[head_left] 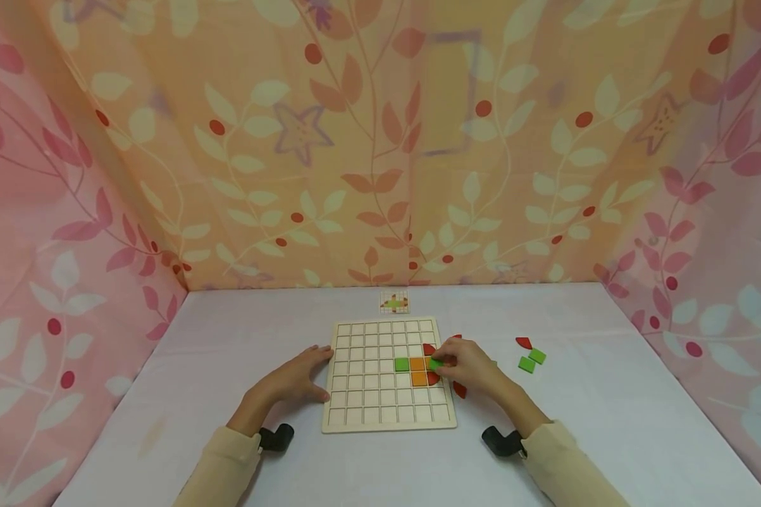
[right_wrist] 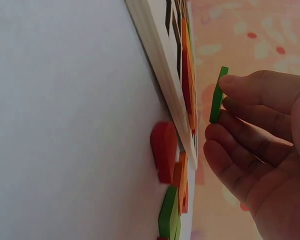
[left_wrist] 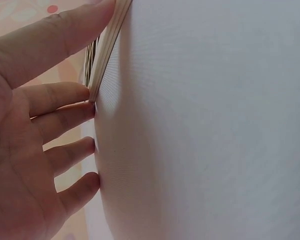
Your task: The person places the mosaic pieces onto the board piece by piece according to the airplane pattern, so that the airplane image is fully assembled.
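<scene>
A wooden grid board (head_left: 361, 401) lies flat on the table. My right hand (head_left: 472, 366) pinches a green square tile (right_wrist: 219, 95) between thumb and fingers, held just off the board's surface near its right side. Below and beside it on the grid lie a green tile (head_left: 402, 364), orange square tiles (head_left: 420, 379) and red curved pieces (head_left: 429, 349), partly covered by the fingers. My left hand (head_left: 298, 377) rests at the board's left edge, thumb and fingers spread and touching it, as the left wrist view (left_wrist: 35, 135) also shows.
A small pattern card (head_left: 394, 302) lies behind the board. Right of the board are loose green tiles (head_left: 527, 365), a red piece (head_left: 523, 343) and another red piece (head_left: 459, 389) near the edge. Patterned cloth walls (head_left: 368, 141) enclose the white table.
</scene>
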The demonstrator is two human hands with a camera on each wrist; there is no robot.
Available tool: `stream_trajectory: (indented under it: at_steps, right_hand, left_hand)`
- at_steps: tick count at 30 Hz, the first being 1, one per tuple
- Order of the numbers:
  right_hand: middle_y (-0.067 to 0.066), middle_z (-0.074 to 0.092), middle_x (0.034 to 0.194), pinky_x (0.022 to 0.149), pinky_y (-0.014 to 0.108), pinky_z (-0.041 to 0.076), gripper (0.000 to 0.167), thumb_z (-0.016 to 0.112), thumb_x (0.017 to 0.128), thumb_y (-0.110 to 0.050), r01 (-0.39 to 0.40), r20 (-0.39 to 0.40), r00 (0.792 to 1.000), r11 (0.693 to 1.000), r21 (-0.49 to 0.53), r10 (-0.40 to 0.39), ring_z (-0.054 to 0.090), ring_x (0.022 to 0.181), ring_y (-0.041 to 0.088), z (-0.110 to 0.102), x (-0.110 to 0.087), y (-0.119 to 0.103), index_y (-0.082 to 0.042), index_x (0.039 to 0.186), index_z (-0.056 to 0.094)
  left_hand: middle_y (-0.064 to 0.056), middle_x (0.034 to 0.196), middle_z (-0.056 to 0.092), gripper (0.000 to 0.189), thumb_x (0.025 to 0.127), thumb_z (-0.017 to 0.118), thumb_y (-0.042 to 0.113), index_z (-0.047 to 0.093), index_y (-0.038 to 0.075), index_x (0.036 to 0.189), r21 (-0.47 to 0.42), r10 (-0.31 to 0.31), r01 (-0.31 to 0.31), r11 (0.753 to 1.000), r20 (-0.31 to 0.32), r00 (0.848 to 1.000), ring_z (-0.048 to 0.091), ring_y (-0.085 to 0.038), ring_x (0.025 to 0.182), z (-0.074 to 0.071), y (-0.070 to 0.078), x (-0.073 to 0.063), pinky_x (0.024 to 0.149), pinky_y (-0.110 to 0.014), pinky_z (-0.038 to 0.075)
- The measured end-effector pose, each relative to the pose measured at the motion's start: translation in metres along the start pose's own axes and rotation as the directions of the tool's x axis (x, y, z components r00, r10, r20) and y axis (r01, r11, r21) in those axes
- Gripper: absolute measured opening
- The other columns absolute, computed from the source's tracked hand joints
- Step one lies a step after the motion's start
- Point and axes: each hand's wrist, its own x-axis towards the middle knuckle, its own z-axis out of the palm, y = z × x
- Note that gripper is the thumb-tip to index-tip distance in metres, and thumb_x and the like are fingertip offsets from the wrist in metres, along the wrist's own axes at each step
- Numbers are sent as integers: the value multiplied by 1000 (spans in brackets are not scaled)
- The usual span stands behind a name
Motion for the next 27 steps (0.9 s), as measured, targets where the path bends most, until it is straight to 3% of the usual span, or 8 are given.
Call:
stream_trajectory:
  at_steps: [8, 13, 19, 27]
  right_hand:
    - [-2, 65, 92, 68, 19, 46, 19, 74, 83, -10, 103, 39, 994, 995, -9, -102, 53, 79, 10, 9, 6, -12, -6, 102, 75]
    - [-1, 67, 96, 74, 22, 50, 19, 73, 84, -12, 173, 68, 983, 983, -56, -169, 56, 85, 10, 15, 10, -17, -7, 102, 75]
    - [-4, 67, 95, 74, 21, 49, 20, 75, 84, -15, 217, 99, 974, 969, -119, -206, 59, 86, 8, 19, 16, -25, -9, 103, 75]
    - [-1, 66, 93, 67, 19, 45, 22, 77, 83, -16, 245, 152, 963, 959, -144, -224, 51, 76, 7, 26, 23, -30, -7, 103, 76]
  left_hand:
    - [-14, 156, 36, 88, 70, 86, 18, 43, 5, 146, 15, 8, -8, 1000, -1, 1000, 23, -38, 148, -2, 1, 0, 116, -57, 25]
    - [-14, 156, 36, 88, 70, 86, 18, 43, 5, 146, 7, 2, -2, 1000, 2, 1000, 23, -39, 148, -1, 1, -2, 116, -58, 25]
    - [-13, 156, 37, 87, 71, 86, 18, 44, 5, 146, 5, -3, 3, 1000, 1, 1000, 24, -38, 148, 0, 1, -1, 116, -57, 25]
    - [-13, 156, 38, 87, 71, 86, 18, 44, 4, 145, 8, 7, -7, 1000, 1, 1000, 23, -38, 148, 0, 1, 0, 117, -57, 24]
